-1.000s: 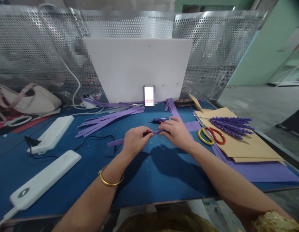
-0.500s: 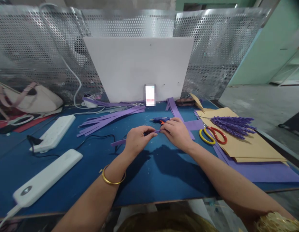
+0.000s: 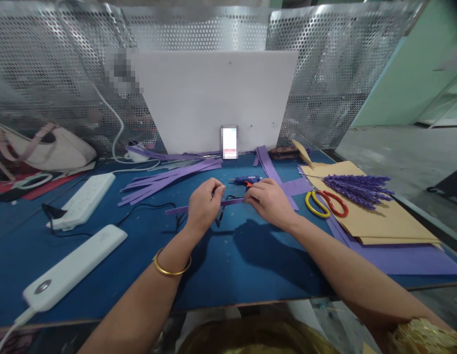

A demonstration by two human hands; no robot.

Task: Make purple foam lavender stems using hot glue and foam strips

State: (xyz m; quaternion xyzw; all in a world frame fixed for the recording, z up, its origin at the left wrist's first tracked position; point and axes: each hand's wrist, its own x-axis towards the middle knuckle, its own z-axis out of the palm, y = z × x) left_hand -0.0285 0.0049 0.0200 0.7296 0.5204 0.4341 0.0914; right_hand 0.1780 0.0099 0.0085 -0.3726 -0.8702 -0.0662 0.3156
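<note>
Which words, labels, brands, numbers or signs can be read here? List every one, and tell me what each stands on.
None can be read.
Glue gun: any marking is too small to read.
Phone screen: pixelated, unreadable.
Dark oval badge on the white corded bar: too blurred to read.
Held purple strip: no text visible.

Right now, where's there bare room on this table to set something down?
Bare blue tabletop shows between your forearms, toward the front edge; another patch lies between your left forearm and the long white box. It's crowded at right, with scissors, brown paper and purple flowers, and beyond your left hand and right hand, with the glue gun and purple strips.
</note>
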